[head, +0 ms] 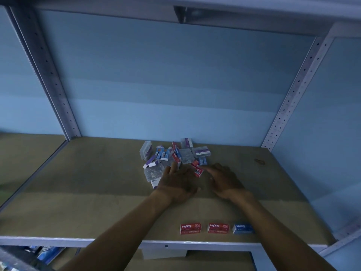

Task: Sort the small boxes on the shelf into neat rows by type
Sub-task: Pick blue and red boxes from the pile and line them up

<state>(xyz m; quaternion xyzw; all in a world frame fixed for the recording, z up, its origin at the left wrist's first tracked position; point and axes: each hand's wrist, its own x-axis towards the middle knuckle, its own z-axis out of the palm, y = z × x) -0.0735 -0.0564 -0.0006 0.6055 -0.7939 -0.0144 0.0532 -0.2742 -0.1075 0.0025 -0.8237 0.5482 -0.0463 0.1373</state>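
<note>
Head view. A jumbled pile of small boxes lies near the back of the brown shelf. The left hand and right hand reach toward it, fingers extended and loosely spread, holding nothing; right fingertips meet a red box. Along the front edge, 2 red staple boxes and 1 blue staple box form a row.
</note>
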